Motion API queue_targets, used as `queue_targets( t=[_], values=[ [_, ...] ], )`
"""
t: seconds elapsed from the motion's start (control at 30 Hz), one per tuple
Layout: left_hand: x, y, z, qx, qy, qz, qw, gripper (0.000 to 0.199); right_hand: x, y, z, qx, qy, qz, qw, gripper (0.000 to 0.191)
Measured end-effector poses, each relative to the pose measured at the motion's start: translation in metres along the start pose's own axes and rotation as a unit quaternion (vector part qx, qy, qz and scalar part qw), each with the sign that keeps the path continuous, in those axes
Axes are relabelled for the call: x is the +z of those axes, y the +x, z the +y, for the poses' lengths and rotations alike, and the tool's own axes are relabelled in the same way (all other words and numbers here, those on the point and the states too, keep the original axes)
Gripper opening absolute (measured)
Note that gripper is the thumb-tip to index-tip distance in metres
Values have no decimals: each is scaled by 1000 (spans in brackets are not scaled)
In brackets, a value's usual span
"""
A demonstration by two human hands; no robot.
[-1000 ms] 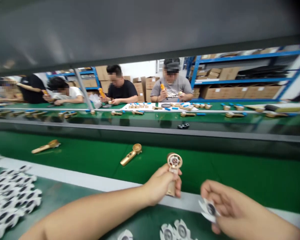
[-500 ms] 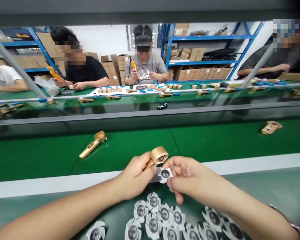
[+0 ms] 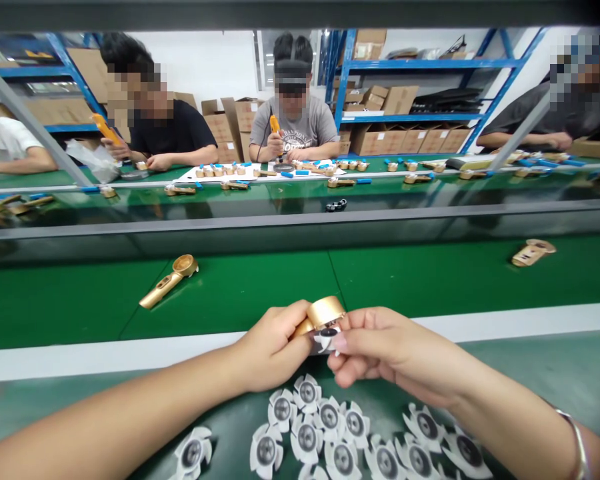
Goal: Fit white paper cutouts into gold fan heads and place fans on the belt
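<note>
My left hand (image 3: 275,347) is wrapped round the handle of a gold fan housing (image 3: 326,312), whose round head points up and to the right. Between the thumb and fingers of my right hand (image 3: 375,343) is a white fan blade (image 3: 324,340) with a dark centre, close under the open side of the housing's head. Whether blade and housing touch cannot be made out. Below my hands, several white fan blades (image 3: 307,437) lie on the green table (image 3: 130,407).
On the green belt (image 3: 260,280) lie a gold housing (image 3: 163,290) at left and another gold part (image 3: 533,253) at right. A pale rail (image 3: 80,360) edges the belt. Across it, people work at a bench with gold parts and orange tools (image 3: 275,125).
My right hand has brought the white blade up under the housing's head and tilted it. The gold parts on the belt have shifted slightly left in view.
</note>
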State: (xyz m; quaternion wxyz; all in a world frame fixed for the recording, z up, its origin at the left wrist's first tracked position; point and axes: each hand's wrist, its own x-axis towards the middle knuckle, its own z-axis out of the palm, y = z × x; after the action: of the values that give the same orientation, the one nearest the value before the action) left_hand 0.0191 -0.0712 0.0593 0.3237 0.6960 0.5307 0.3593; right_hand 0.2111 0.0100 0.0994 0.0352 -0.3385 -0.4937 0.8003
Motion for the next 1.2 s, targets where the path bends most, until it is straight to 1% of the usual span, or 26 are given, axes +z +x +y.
queue_targets(
  t=[0.17, 0.47, 0.57, 0.73, 0.93, 1.1, 1.2],
  values=[
    [0, 0, -2, 9, -10, 3, 1000, 11, -5, -1, 1, 0, 31, -26, 999, 23],
    [0, -3, -4, 81, 27, 26, 996, 20, -4, -1, 0, -1, 66, -49, 997, 23],
    [-1, -3, -6, 102, 57, 30, 993, 20, -5, 0, 1, -4, 61, -50, 997, 25],
    [-4, -1, -10, 115, 113, 30, 986, 20, -7, 2, 4, -24, 69, -66, 995, 28],
    [-10, 1, -13, 149, 181, 39, 971, 19, -5, 1, 3, -77, 70, -76, 992, 44],
    [-11, 1, -15, 160, 267, 22, 950, 19, -9, 6, 9, -104, 36, -100, 989, 52],
    [-10, 1, -15, 158, 320, 4, 934, 20, -15, 17, 17, -117, 2, -132, 984, 53]
  ],
)
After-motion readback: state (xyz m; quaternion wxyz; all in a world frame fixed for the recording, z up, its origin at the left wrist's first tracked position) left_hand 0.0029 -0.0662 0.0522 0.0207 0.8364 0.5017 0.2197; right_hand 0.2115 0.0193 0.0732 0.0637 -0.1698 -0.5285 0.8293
